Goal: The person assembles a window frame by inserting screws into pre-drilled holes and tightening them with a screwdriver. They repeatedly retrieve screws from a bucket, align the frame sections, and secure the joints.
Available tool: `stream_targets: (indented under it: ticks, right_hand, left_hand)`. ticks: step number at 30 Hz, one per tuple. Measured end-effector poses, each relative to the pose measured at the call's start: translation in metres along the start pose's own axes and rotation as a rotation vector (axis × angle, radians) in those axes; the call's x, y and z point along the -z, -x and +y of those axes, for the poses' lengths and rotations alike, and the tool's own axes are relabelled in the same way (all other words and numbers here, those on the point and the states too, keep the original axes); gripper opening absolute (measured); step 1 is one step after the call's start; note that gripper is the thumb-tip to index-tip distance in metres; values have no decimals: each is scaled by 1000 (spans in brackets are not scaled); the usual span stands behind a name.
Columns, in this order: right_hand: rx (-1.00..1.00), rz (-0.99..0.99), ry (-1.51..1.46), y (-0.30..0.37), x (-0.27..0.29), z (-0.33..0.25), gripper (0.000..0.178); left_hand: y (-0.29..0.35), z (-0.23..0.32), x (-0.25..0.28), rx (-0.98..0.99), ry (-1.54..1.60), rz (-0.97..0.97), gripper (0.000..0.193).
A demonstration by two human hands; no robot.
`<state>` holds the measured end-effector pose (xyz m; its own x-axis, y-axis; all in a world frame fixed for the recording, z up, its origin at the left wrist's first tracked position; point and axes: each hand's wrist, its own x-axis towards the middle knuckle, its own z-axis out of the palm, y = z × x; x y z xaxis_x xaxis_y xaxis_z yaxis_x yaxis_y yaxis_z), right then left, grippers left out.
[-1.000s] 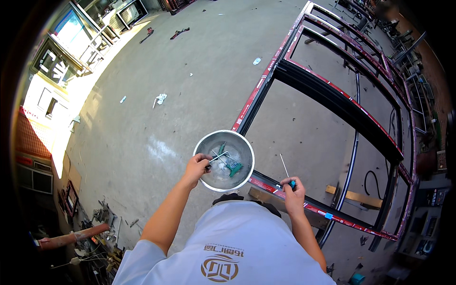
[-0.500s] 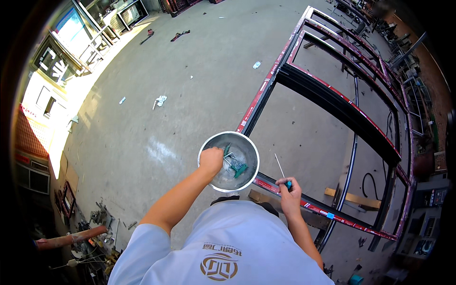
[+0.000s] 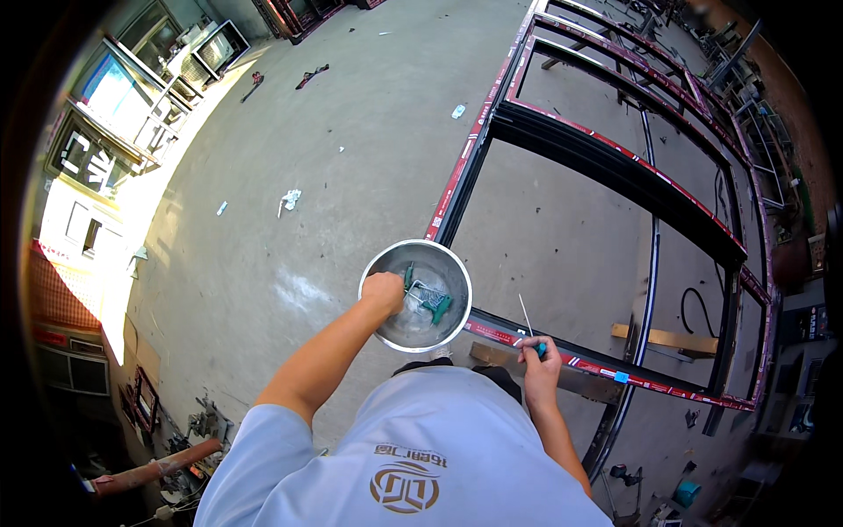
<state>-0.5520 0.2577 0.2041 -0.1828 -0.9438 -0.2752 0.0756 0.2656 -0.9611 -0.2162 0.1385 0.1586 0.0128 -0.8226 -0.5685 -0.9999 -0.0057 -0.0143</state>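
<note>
A round metal bowl [image 3: 458, 325] is in front of me, over the near left corner of a large frame [image 3: 584, 362]. In it lie green-handled tools [image 3: 436, 307] with bent metal rods, and small loose screws or similar bits. My left hand [image 3: 384, 292] is closed inside the bowl's left side, right beside a green handle; its own grip is hidden. To the right of the bowl, above the frame's near bar, my right hand [image 3: 539, 358] is closed around the teal handle of a screwdriver [image 3: 525, 314]. Its thin shaft points away from me.
The dark frame with red protective film stretches far to the right, raised above the grey floor [image 3: 369, 114]. A wooden block [image 3: 676, 340] shows beneath it. Scraps [image 3: 290, 201] lie on the floor. Clutter and a rusty pipe [image 3: 158, 468] are at the lower left.
The view has shifted slightly, so the frame and bowl appear a little farther left. My left hand stays in the bowl and my right hand keeps the screwdriver, its shaft tilted slightly differently.
</note>
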Motion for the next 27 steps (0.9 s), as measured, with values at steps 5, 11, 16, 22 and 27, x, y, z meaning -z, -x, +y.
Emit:
stream_targets:
  ticks: [5, 11, 16, 22, 27]
  right_hand:
    - [7, 18, -32, -5, -9, -4, 7]
    - [1, -15, -2, -10, -14, 1, 6]
    - [-26, -25, 50, -18, -21, -2, 7]
    - [-43, -113, 106, -32, -32, -9, 5]
    - [-27, -125, 123, -32, -38, -19, 5]
  left_hand:
    - [15, -2, 10, 33, 103, 31, 25]
    - [40, -39, 12, -64, 1548, -163, 13]
    - [87, -58, 6, -416, 2487, -245, 21]
    - [95, -75, -20, -354, 2721, -158, 24]
    - [96, -98, -29, 32, 2568, 80, 28]
